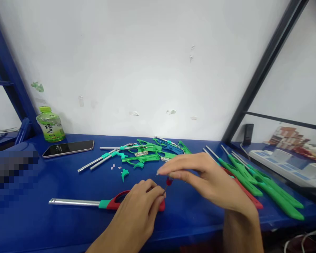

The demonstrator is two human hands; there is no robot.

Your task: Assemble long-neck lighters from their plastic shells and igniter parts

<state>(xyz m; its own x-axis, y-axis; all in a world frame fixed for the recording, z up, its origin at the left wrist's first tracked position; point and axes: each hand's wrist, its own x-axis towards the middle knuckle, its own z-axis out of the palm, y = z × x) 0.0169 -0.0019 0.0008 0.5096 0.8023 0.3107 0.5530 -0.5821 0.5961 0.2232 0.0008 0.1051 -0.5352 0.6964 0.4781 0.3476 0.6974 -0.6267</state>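
Note:
On the blue tabletop lies a red gas lighter (112, 203) with a long silver barrel and a teal collar, its barrel pointing left. My left hand (140, 207) is closed over the red handle and presses it to the table. Above the handle's right end, my right hand (200, 179) pinches a small screwdriver (169, 181) with a red grip between thumb and fingers. The screwdriver's thin shaft slants down to the handle beside my left fingertips; the tip itself is hidden. Behind the hands are green lighter half-shells (147, 158), and a loose teal trigger (124, 174).
Silver barrels (94, 162) and tiny pale pieces (113, 166) lie left of the shells. At the right are several green lighters (276, 196) and a red one (254, 200). A phone (68, 148) and a green bottle (51, 124) stand back left. A power strip (287, 168) sits beyond the frame post.

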